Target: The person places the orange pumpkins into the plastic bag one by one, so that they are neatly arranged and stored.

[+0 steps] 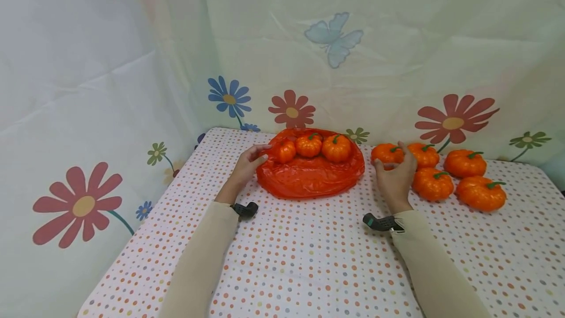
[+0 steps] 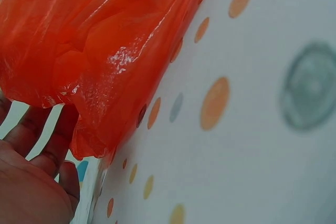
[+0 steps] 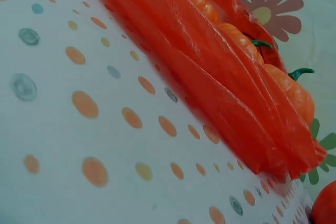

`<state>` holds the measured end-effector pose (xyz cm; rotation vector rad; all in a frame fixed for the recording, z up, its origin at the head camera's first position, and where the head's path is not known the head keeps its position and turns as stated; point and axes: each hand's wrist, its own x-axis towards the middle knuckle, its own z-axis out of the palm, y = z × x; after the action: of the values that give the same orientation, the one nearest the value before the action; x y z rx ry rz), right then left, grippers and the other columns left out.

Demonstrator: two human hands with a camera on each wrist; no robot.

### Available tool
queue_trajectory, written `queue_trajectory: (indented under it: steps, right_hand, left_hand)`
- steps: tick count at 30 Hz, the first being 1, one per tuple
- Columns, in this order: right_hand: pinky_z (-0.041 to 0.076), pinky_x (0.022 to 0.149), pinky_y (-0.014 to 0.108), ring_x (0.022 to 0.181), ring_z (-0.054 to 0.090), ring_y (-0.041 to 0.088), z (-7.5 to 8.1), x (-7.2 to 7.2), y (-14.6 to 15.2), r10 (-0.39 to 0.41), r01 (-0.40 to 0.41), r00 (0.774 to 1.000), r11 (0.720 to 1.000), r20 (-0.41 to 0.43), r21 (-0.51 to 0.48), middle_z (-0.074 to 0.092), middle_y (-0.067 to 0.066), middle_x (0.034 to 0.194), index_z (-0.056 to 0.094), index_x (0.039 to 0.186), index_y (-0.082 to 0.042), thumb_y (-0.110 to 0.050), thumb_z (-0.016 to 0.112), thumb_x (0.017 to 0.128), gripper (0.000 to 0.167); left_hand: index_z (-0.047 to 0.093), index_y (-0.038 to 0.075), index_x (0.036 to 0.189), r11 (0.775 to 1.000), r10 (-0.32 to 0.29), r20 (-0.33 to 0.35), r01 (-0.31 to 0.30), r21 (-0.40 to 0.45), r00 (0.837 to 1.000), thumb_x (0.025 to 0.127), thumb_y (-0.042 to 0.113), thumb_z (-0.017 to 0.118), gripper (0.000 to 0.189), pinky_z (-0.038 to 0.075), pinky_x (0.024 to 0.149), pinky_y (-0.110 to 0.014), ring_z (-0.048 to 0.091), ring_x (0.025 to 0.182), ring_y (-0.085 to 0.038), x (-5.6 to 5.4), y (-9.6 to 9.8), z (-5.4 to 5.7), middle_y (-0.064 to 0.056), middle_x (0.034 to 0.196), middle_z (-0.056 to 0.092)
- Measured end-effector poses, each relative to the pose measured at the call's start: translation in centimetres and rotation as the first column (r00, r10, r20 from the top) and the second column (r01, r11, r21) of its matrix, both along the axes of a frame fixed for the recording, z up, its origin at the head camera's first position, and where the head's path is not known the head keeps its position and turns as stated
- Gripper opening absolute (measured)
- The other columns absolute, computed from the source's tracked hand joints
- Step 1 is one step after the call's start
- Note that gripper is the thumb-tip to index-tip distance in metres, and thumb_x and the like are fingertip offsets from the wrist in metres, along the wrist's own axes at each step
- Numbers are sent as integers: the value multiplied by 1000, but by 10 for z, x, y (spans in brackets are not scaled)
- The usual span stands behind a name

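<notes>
A thin red plastic bag (image 1: 309,180) lies on the table with its mouth spread. Three small orange pumpkins (image 1: 337,149) with green stems sit in it, side by side along the back. At the bag's left edge is my left hand (image 1: 244,167); in the left wrist view its fingers (image 2: 50,153) reach behind the crumpled plastic, touching it. My right hand (image 1: 396,180) is at the leftmost loose pumpkin (image 1: 383,151), thumb and fingers spread apart and overlapping it in the head view. The right wrist view shows none of this hand, only the bag's near side (image 3: 210,82).
Several more orange pumpkins (image 1: 433,184) stand in a cluster right of my right hand. A dotted white cloth covers the table (image 1: 300,259). Behind and to the left hang flower-printed curtains (image 1: 388,63), close against the table's back edge.
</notes>
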<state>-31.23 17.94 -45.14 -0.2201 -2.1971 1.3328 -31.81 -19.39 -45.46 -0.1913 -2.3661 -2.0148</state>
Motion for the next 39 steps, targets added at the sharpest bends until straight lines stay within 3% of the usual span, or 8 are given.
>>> queue_trajectory:
  steps: [3, 6, 9, 11, 13, 19, 25, 39]
  right_hand:
    - [38, 70, 3, 74, 47, 3, -2, 0, 3, -1, 2, 1000, 1000, 30, -14, 30, 9, 153, 28, 152, -18, -15, 66, 92, 71]
    - [44, 75, 8, 78, 50, 7, -3, 0, 5, 6, -5, 997, 1000, 71, -24, 26, 7, 156, 24, 154, -19, -19, 66, 92, 75]
    - [45, 102, 25, 108, 53, 21, -4, 0, 7, 20, -16, 996, 999, 87, -47, 24, 9, 158, 22, 155, -16, -19, 67, 92, 78]
    - [34, 117, 37, 130, 42, 29, -5, -1, 8, 33, -27, 995, 998, 94, -64, 22, 12, 158, 20, 155, -15, -18, 68, 91, 80]
    - [20, 124, 43, 144, 28, 31, -7, -2, 9, 47, -39, 993, 996, 109, -79, 20, 14, 159, 17, 156, -15, -18, 69, 91, 84]
    - [16, 125, 45, 147, 23, 33, -10, -6, 14, 54, -40, 985, 995, 164, -88, 19, 19, 158, 11, 157, -16, -22, 71, 90, 91]
    - [12, 126, 40, 151, 17, 25, -13, -8, 17, 77, -50, 975, 990, 210, -130, 14, 10, 162, 6, 158, -19, -29, 67, 93, 90]
    - [13, 126, 40, 153, 16, 24, -23, -17, 28, 74, -56, 974, 995, 213, -86, 13, 7, 165, 4, 159, -17, -38, 65, 93, 93]
  left_hand:
    - [58, 17, 132, 1000, 1, 6, -1, -1, 1000, 99, 16, 57, 33, 43, 112, -41, 50, 131, -24, -1, 0, 0, -4, 142, 53]
    - [58, 16, 132, 1000, 1, 12, -1, 3, 1000, 99, 15, 57, 33, 43, 112, -41, 50, 131, -25, -1, 0, 0, -4, 141, 54]
    - [58, 15, 132, 1000, -1, 8, 1, 3, 1000, 100, 12, 55, 33, 42, 113, -42, 49, 132, -26, 0, 1, 0, -5, 141, 53]
    - [58, 15, 132, 1000, -2, 4, 2, 4, 1000, 100, 10, 54, 33, 41, 113, -43, 49, 132, -26, 0, 0, 1, -5, 142, 53]
    - [58, 15, 132, 1000, 0, 3, 0, -2, 1000, 100, 11, 54, 33, 42, 113, -42, 49, 132, -26, 0, 0, 1, -4, 142, 53]
    - [58, 17, 132, 1000, 2, 10, -2, -14, 1000, 100, 15, 55, 33, 43, 112, -40, 50, 131, -24, 0, 0, 0, -3, 142, 53]
    - [58, 17, 132, 1000, 1, 8, -1, -10, 1000, 100, 16, 56, 33, 43, 111, -40, 50, 131, -23, -1, 0, -1, -3, 142, 53]
    - [59, 19, 132, 1000, 1, 21, 0, -8, 1000, 100, 17, 56, 32, 43, 112, -40, 50, 131, -22, -2, -1, -1, -1, 142, 53]
